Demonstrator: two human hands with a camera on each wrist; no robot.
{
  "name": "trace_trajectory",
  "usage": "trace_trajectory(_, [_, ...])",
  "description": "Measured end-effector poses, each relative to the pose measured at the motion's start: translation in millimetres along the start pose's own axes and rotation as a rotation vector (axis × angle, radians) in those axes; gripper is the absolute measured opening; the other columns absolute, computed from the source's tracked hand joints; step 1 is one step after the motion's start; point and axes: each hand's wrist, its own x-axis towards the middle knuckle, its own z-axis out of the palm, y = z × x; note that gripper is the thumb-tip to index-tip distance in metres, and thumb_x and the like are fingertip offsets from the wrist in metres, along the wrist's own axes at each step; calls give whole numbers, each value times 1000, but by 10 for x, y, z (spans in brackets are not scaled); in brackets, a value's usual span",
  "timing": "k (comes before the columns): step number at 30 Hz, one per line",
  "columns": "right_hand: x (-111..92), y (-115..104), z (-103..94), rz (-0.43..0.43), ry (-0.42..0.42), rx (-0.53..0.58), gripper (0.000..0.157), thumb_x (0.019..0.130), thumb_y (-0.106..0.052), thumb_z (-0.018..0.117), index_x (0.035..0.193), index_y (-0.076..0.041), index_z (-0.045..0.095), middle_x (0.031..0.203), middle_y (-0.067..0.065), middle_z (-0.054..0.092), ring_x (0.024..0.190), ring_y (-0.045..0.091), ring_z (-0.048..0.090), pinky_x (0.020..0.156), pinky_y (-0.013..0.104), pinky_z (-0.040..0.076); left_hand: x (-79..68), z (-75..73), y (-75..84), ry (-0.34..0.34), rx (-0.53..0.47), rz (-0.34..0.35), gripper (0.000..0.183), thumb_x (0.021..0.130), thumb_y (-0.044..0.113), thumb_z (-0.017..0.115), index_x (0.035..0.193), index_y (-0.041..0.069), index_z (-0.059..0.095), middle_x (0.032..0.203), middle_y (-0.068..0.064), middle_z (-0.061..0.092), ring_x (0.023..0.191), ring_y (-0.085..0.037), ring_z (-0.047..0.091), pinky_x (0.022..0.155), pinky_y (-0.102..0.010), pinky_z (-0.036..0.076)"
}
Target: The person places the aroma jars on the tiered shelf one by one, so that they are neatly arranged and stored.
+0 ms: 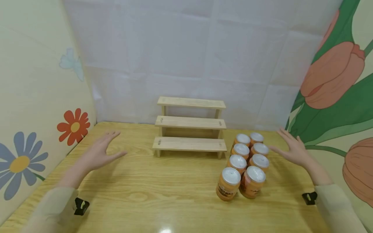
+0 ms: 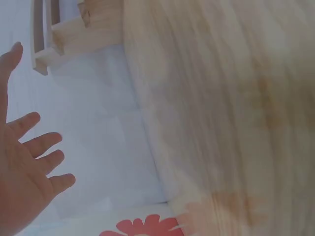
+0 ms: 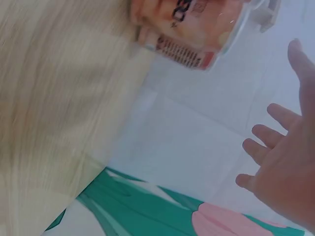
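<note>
Both hands hold nothing, fingers spread. My left hand (image 1: 100,152) is over the left part of the table, apart from the wooden rack; in the left wrist view the hand (image 2: 29,172) shows its palm and parted fingers. On the other side, my right hand (image 1: 292,149) is just right of the cans without touching them; the right wrist view shows that hand (image 3: 290,157) with thumb and fingers apart. Several orange drink cans (image 1: 228,184) with silver lids stand upright in two rows. A three-step wooden rack (image 1: 189,143) stands at the back middle.
The wood-grain table (image 1: 140,197) carries the rack and cans. Behind it hangs a creased white cloth (image 1: 175,48). A flower-patterned panel (image 1: 35,97) borders the left side, and a tulip-patterned panel (image 1: 329,106) the right.
</note>
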Motion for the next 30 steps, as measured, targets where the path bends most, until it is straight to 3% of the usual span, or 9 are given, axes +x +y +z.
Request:
trace_trajectory(7, [34,-259,2,-64,31,132,68,90,-29,64,144,0,33,146,30,30,132,51,26,100,67,26,168,64,118,-29,-126,-50,87,88,51,59,148,1,22,146,-29,32,129,-50,32,99,-67,29])
trace_trajectory(13, [78,-495,90,-124,48,178,59,92,-25,62,139,3,41,139,28,41,128,47,36,100,62,32,291,163,169,-12,-167,-30,81,89,48,59,146,1,27,142,-28,39,127,-46,39,99,-64,33])
trace_trajectory(19, [94,-740,218,-190,1,243,53,92,-21,62,138,-1,44,137,22,48,122,41,47,96,57,41,374,291,230,-48,-210,-27,80,89,51,57,146,1,29,144,-26,38,128,-45,39,101,-62,34])
trace_trajectory(30, [44,-1100,401,-390,6,297,45,87,-13,67,129,-4,55,121,17,62,98,30,64,73,42,55,491,488,290,-30,-263,24,69,92,40,59,141,-1,36,136,-27,47,124,-44,45,101,-59,36])
